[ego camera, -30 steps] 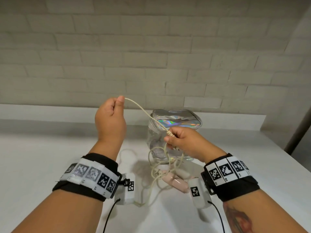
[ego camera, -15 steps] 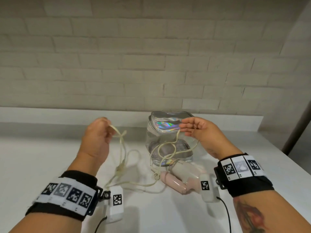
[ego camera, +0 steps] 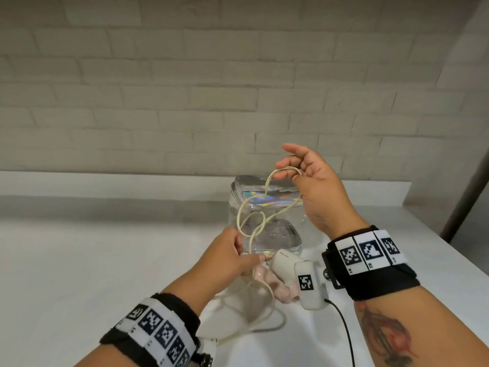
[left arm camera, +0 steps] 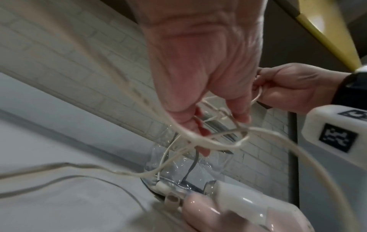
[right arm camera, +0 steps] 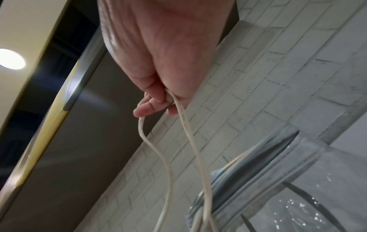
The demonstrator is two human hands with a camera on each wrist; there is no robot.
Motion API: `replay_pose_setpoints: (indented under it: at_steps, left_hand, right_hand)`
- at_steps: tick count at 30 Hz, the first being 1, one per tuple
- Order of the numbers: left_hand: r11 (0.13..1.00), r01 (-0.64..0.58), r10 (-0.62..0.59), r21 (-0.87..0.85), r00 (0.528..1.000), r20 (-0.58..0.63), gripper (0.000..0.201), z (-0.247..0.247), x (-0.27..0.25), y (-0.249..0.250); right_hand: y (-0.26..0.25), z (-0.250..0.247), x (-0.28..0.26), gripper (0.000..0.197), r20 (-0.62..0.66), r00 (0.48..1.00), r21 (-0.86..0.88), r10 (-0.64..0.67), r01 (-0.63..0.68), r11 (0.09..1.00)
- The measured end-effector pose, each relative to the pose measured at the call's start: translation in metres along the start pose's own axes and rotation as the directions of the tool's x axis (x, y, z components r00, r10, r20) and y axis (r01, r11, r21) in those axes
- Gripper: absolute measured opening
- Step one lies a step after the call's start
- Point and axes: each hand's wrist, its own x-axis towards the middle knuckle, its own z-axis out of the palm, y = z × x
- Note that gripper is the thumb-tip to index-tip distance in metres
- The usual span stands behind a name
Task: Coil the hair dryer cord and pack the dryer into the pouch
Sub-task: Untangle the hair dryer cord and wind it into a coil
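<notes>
We are holding the cord (ego camera: 267, 205) in both hands above the table (ego camera: 92, 260). Our right hand (ego camera: 315, 186) is raised, fingers curled round a loop. Our left hand (ego camera: 232, 258) is pinching the cord lower, beside the dryer (ego camera: 283, 266), which is lying just in front of the pouch (ego camera: 277, 197).

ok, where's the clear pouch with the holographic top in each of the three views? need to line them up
Head: clear plastic pouch with the holographic top stands centre frame on the white table, behind both hands.
Left wrist: lower centre, past the left hand's fingers, with the hair dryer lying in front of it.
Right wrist: bottom right corner, below the hanging cord.
Shared landmark: the cream cord, which crosses in front of the pouch in all three.
</notes>
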Motion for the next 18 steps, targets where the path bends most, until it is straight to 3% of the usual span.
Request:
replay_pose_setpoints:
  at_steps: [3,7,9,12,14,16,18]
  left_hand:
    - [0.973,0.066,-0.060,-0.222,0.998,0.032,0.036,0.000,0.008,0.003]
    - [0.866,-0.003,-0.003,-0.500,1.000,-0.010,0.014,-0.012,0.016,0.016]
    - [0.843,-0.039,0.011,-0.536,0.998,-0.055,0.011,-0.019,0.018,0.021]
    - [0.844,-0.057,0.018,-0.533,0.997,-0.078,0.014,-0.025,0.020,0.021]
    - [0.852,-0.056,0.030,-0.520,0.998,-0.058,0.014,-0.026,0.021,0.022]
    - [0.855,-0.048,0.035,-0.516,0.999,-0.034,0.017,-0.025,0.021,0.023]
    - [0.855,-0.042,0.035,-0.518,0.999,-0.024,0.020,-0.022,0.020,0.023]
  right_hand:
    - [-0.003,0.001,-0.003,0.063,0.018,1.000,0.095,-0.020,0.018,0.995]
    - [-0.002,-0.003,-0.007,0.063,0.005,1.000,0.203,0.000,-0.001,0.979]
    - [0.001,-0.010,-0.011,0.053,0.019,0.997,0.315,0.069,-0.071,0.947]
    - [0.005,-0.015,-0.020,0.031,0.158,0.950,0.487,0.269,-0.312,0.816]
    - [0.015,-0.010,-0.022,0.029,0.142,0.891,0.323,0.431,-0.453,0.831]
    - [0.029,-0.003,-0.025,0.018,0.074,0.838,-0.027,0.541,-0.541,0.841]
    - [0.041,0.007,-0.032,0.012,0.162,0.770,-0.236,0.617,-0.577,0.782]
